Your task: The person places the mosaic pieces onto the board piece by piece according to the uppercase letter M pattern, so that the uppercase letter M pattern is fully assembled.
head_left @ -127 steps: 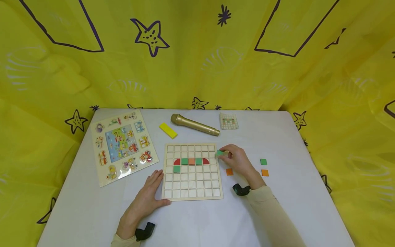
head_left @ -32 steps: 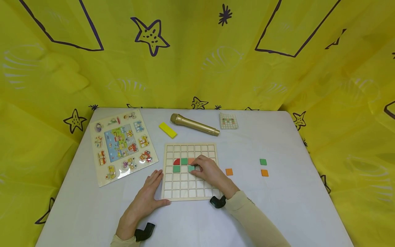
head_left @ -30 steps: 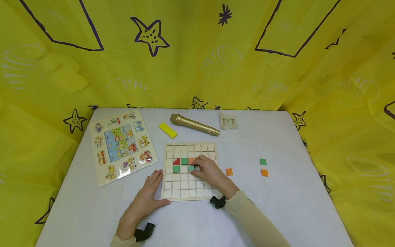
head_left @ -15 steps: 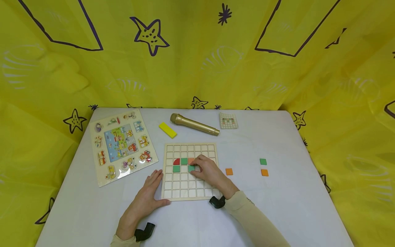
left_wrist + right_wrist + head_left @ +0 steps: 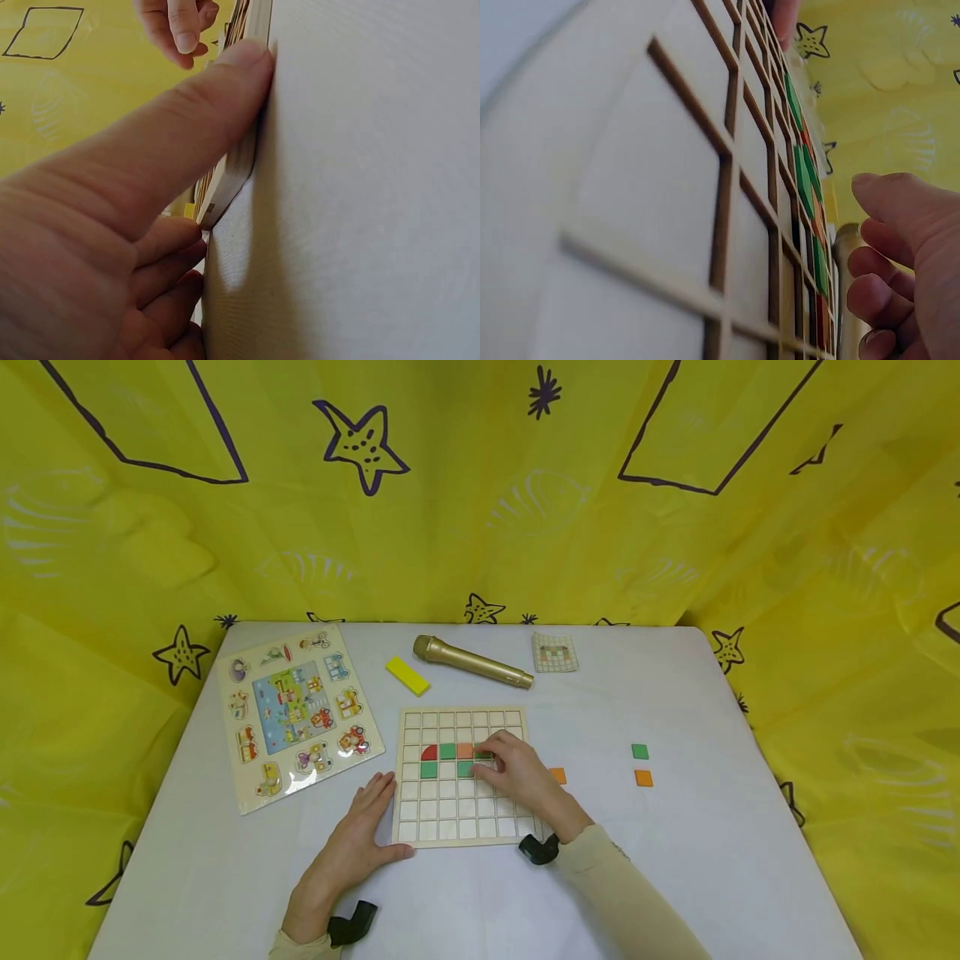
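A light wooden grid board point(image 5: 447, 832) lies in front of me. My left hand point(image 5: 356, 839) rests at its near left corner, fingers along the left edge and thumb against the front edge. My right hand point(image 5: 517, 772) is over the board's right half, thumb and fingertips apart with nothing between them, as the right wrist view shows. Just left of its thumb a green square tile point(image 5: 465, 769) sits in a cell. Another green tile point(image 5: 429, 770) is in the same row. Above them run a red rounded tile point(image 5: 430, 752), a green tile point(image 5: 447, 751) and a salmon tile point(image 5: 465, 750); my right hand partly hides the rest.
An orange tile point(image 5: 558, 775) lies right of the board, with a green tile point(image 5: 640, 751) and another orange tile point(image 5: 643, 778) farther right. Behind are a yellow block point(image 5: 408, 676), a gold microphone point(image 5: 472, 662) and a pattern card point(image 5: 555, 653). A picture puzzle point(image 5: 365, 714) lies left.
My right hand brought a green tile from beside the board into the lower tile row, stayed at it, then let go and shifted slightly right. My left hand stayed put.
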### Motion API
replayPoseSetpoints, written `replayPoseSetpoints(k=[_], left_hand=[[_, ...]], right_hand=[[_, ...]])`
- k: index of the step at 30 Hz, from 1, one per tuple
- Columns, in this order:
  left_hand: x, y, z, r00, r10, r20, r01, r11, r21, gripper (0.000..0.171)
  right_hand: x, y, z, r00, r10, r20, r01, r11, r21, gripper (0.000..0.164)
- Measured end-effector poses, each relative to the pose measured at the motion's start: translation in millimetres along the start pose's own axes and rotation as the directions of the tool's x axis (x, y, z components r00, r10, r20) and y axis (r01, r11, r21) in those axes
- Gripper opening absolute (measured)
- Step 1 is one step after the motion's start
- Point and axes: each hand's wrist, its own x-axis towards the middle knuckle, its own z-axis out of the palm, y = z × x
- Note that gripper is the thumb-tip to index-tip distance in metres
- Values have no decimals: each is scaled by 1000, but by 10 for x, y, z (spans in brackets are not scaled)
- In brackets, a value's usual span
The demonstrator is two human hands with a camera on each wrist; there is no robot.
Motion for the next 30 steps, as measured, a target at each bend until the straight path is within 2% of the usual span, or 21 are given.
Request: replayPoseSetpoints(k=[8, 18, 30], left_hand=[[1, -1, -15, 999, -18, 31, 18, 1000, 8, 108], [-6, -3, -17, 1000, 1, 24, -1, 1000, 1, 107], [-3, -13, -9, 1000, 3, 20, -3, 1000, 2, 107]], right_hand=[[-87, 220, -227, 995, -11, -101, 7, 999, -40, 24], [-173, 379, -579, 993, 58, -107, -63, 997, -39, 34], [-331, 597, -957, 979, 47, -197, -61, 996, -67, 40]])
